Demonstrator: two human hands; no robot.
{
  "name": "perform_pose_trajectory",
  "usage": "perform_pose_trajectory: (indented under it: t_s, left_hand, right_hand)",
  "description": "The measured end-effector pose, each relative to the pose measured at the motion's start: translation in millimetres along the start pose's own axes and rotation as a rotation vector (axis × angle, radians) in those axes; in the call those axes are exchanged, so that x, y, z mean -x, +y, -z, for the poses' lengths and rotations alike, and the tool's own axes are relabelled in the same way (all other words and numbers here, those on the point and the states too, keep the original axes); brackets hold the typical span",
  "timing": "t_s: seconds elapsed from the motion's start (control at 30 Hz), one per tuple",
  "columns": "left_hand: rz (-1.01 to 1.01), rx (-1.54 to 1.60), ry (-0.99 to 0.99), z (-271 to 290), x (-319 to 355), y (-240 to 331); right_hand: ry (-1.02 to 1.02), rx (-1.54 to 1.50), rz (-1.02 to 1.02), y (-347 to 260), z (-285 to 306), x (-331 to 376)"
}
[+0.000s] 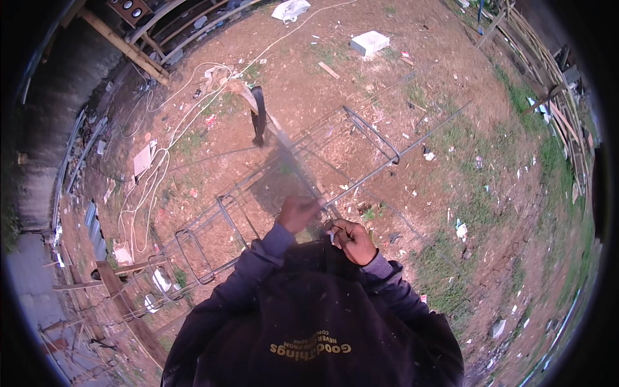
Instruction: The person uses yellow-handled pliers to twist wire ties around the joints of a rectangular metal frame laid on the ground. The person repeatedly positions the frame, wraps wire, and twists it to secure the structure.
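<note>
A long cage of thin steel bars [425, 137] with bent rectangular stirrups [376, 137] stretches diagonally in front of me, from lower left to upper right. My left hand [300, 214] is closed at the near long bar, its fingertips slightly blurred. Just right of it, close to my body, my right hand [351, 240] is curled in a pinch; a small pale bit shows at its fingertips, too small to name. More stirrups [229, 216] stand along the cage to the left. Under the cage runs a narrow wooden beam [284, 137], with a black strap-like piece [258, 116] hanging over it.
A pale rope or cable [169, 151] winds over the littered dirt at left. A white block [370, 43] lies at the far side. Wooden planks [126, 309] are at lower left, bamboo poles [538, 77] at far right, and a speaker box [131, 11] at upper left.
</note>
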State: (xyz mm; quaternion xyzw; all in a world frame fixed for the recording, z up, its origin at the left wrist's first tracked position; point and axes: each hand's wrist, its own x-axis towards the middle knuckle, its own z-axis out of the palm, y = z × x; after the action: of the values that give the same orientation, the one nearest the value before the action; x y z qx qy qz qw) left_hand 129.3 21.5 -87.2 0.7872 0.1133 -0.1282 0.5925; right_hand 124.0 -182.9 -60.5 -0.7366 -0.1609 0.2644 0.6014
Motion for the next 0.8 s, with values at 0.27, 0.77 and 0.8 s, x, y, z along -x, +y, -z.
perform_pose_trajectory:
  t_s: [0.27,0.77,0.8]
  left_hand:
    - [-0.159,-0.025,0.076,-7.5,-2.6,-13.0]
    - [-0.070,0.063,-0.035,3.5,2.2,-9.9]
    - [-0.033,0.099,-0.053,4.1,2.4,-8.6]
  right_hand:
    - [-0.178,0.929,0.310,-35.9,66.1,-110.5]
    - [-0.402,0.817,0.333,-22.7,47.7,-155.6]
    - [-0.396,0.818,0.348,-24.3,48.3,-155.3]
